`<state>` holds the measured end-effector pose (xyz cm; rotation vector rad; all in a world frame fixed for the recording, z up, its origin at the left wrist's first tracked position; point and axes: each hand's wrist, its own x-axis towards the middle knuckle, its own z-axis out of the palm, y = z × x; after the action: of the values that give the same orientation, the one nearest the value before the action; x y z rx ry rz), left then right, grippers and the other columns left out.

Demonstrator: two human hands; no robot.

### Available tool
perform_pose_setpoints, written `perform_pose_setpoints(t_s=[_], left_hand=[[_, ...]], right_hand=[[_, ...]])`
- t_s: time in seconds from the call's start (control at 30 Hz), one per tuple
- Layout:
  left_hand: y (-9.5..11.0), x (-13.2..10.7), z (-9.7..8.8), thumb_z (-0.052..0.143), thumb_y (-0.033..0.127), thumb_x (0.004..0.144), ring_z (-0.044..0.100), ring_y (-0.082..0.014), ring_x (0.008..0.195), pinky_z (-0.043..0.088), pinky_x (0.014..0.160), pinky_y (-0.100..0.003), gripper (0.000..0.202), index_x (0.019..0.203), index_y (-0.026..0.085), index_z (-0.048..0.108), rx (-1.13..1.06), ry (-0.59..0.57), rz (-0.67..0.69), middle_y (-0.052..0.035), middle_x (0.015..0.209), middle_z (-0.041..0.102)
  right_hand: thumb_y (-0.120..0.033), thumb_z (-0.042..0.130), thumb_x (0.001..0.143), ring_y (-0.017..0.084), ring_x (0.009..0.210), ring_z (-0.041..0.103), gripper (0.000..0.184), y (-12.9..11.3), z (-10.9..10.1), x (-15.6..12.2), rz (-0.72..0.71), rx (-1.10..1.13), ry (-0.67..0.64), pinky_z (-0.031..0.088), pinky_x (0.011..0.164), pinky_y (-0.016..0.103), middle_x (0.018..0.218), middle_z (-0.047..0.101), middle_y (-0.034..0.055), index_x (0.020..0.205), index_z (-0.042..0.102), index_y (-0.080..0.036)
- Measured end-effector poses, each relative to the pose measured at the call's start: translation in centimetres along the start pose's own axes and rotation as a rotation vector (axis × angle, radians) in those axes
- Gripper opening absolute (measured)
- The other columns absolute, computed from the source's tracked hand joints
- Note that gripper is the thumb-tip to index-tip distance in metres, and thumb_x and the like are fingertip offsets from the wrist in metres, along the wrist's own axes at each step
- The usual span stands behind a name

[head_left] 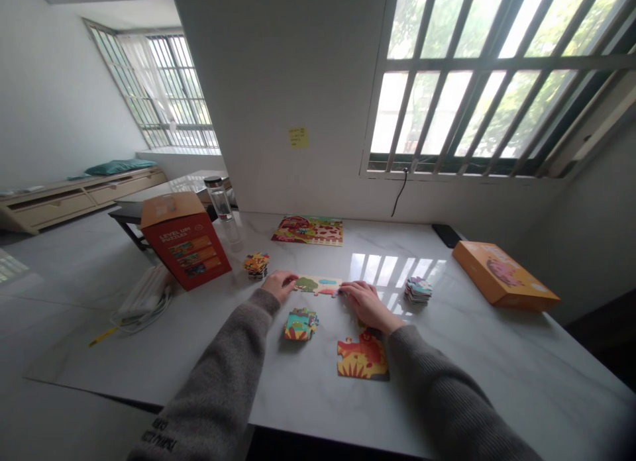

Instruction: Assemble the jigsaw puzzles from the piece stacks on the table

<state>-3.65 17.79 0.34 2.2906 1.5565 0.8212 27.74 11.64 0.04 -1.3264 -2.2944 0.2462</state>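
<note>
On a white marble table [447, 361], a short strip of joined jigsaw pieces [318, 286] lies between my two hands. My left hand [279, 285] has its fingertips at the strip's left end, and my right hand [366, 305] presses against its right end. Below them lie a small joined cluster of puzzle pieces [301, 324] and a larger yellow-and-red puzzle section [362, 356]. A stack of pieces [257, 265] stands beyond my left hand, and another stack [418, 290] sits to the right of my right hand. A finished animal puzzle [307, 230] lies farther back.
A red puzzle box [186, 244] stands at the left, with a glass bottle [219, 199] behind it. An orange box [504, 275] lies at the right. A black phone [446, 235] sits near the wall, and a bundle of white cable [144, 299] lies at the left.
</note>
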Motion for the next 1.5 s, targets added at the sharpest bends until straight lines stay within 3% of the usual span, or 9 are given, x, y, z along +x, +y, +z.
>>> perform_pose_setpoints(t_s=[0.23,0.37,0.47,0.6,0.83,1.03,1.2,1.33,1.5], left_hand=[[0.5,-1.9,-1.4,0.062,0.034,0.083,0.063,-0.0200,0.094,0.053,0.081,-0.030,0.016,0.087,0.021,0.069,-0.192,-0.060,0.093,-0.0043,0.093,0.070],[1.8,-2.7,-1.1,0.057,0.030,0.085,0.063,-0.0177,0.084,0.051,0.076,-0.029,0.014,0.086,0.020,0.068,-0.217,-0.020,0.079,-0.0025,0.086,0.069],[2.4,-2.7,-0.6,0.055,0.025,0.086,0.062,-0.0171,0.079,0.049,0.072,-0.029,0.014,0.086,0.020,0.068,-0.168,0.036,0.072,-0.0022,0.084,0.069],[2.3,-2.5,-0.5,0.054,0.020,0.085,0.061,-0.0171,0.080,0.048,0.073,-0.029,0.015,0.086,0.020,0.069,-0.136,0.064,0.079,-0.0023,0.084,0.070],[2.0,-2.4,-0.6,0.053,0.020,0.086,0.062,-0.0168,0.078,0.048,0.072,-0.029,0.016,0.087,0.019,0.069,-0.153,0.075,0.087,-0.0028,0.084,0.070],[2.1,-2.5,-0.5,0.053,0.021,0.086,0.061,-0.0159,0.076,0.047,0.069,-0.027,0.016,0.087,0.018,0.069,-0.177,0.068,0.083,-0.0028,0.085,0.070],[2.0,-2.5,-0.4,0.054,0.022,0.086,0.061,-0.0154,0.074,0.047,0.067,-0.026,0.017,0.088,0.018,0.070,-0.208,0.067,0.099,-0.0029,0.084,0.070],[2.3,-2.6,-0.5,0.054,0.022,0.086,0.060,-0.0151,0.072,0.046,0.063,-0.025,0.016,0.087,0.019,0.070,-0.219,0.073,0.079,-0.0027,0.084,0.071],[2.5,-2.8,-0.5,0.055,0.021,0.086,0.058,-0.0147,0.069,0.046,0.061,-0.024,0.016,0.088,0.019,0.071,-0.220,0.057,0.055,-0.0025,0.084,0.071]], right_hand=[[-0.019,0.046,0.098,0.025,0.115,0.056,0.033,-0.4,-1.0,-0.8,-0.046,0.019,0.106,0.047,0.100,0.044,0.125,0.064,0.0123,0.126,0.061,-0.021],[-0.018,0.047,0.098,0.025,0.103,0.056,0.021,-5.0,-1.9,-1.0,-0.134,-0.001,0.075,0.047,0.093,0.042,0.107,0.066,0.0091,0.108,0.065,-0.023],[-0.022,0.054,0.097,0.025,0.108,0.054,0.014,-9.5,-1.5,-1.0,-0.276,0.008,-0.007,0.046,0.093,0.040,0.112,0.062,0.0095,0.107,0.063,-0.023],[-0.034,0.070,0.088,0.026,0.103,0.054,0.028,-12.7,-0.4,-0.6,-0.315,-0.030,-0.090,0.046,0.088,0.039,0.115,0.058,0.0107,0.111,0.059,-0.022],[-0.021,0.074,0.081,0.025,0.104,0.050,0.032,-12.1,0.3,0.0,-0.264,0.092,-0.126,0.046,0.090,0.038,0.112,0.055,0.0077,0.107,0.055,-0.023],[-0.025,0.074,0.082,0.028,0.111,0.045,0.029,-11.8,0.6,0.2,-0.268,0.127,-0.056,0.044,0.099,0.045,0.119,0.052,0.0098,0.104,0.055,-0.022],[-0.016,0.070,0.081,0.025,0.104,0.047,0.025,-11.6,0.6,0.4,-0.248,0.182,-0.091,0.047,0.094,0.042,0.106,0.054,0.0065,0.099,0.054,-0.023],[-0.020,0.073,0.079,0.026,0.110,0.046,0.028,-11.5,0.4,0.5,-0.244,0.217,-0.051,0.046,0.098,0.044,0.115,0.051,0.0088,0.100,0.054,-0.022],[-0.012,0.072,0.079,0.025,0.107,0.046,0.029,-11.0,0.5,0.7,-0.225,0.242,-0.125,0.045,0.099,0.044,0.108,0.051,0.0066,0.100,0.055,-0.022]])
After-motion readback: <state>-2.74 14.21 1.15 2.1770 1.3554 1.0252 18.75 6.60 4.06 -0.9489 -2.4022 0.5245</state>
